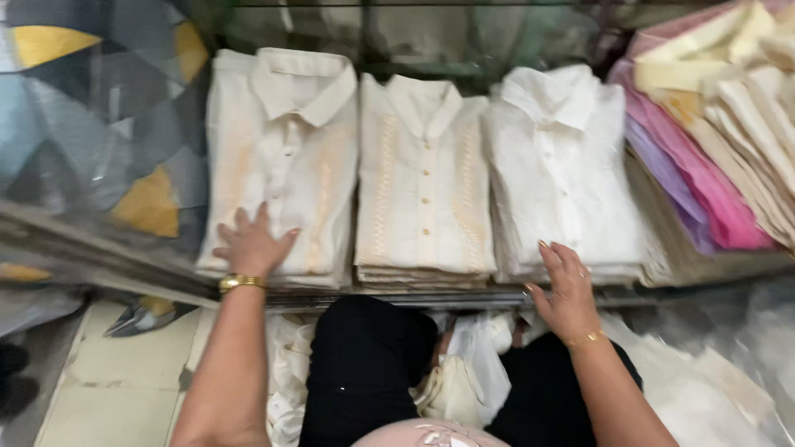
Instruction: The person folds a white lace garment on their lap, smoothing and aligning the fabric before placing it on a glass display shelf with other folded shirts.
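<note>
On the shelf: three stacks of folded collared shirts in a row, fronts up, collars away from the wearer (so each placket and its embroidery showed).
Left hand (251, 242): lay open and flat, fingers spread, on the lower edge of the cream embroidered shirt stack at the left (281, 157); held nothing, only pressed down.
Right hand (567, 285): open, fingers loosely together, touched the lower right corner of the plain white folded shirt stack (559, 165); gripped nothing.
Between the hands: untouched cream shirt stack with a row of buttons (424, 178).
Far right: slanted pile of pink, purple and cream folded cloth (712, 141), well apart from both hands.
Below the shelf edge: crumpled clear plastic bags (480, 364) against black-trousered knees.
</note>
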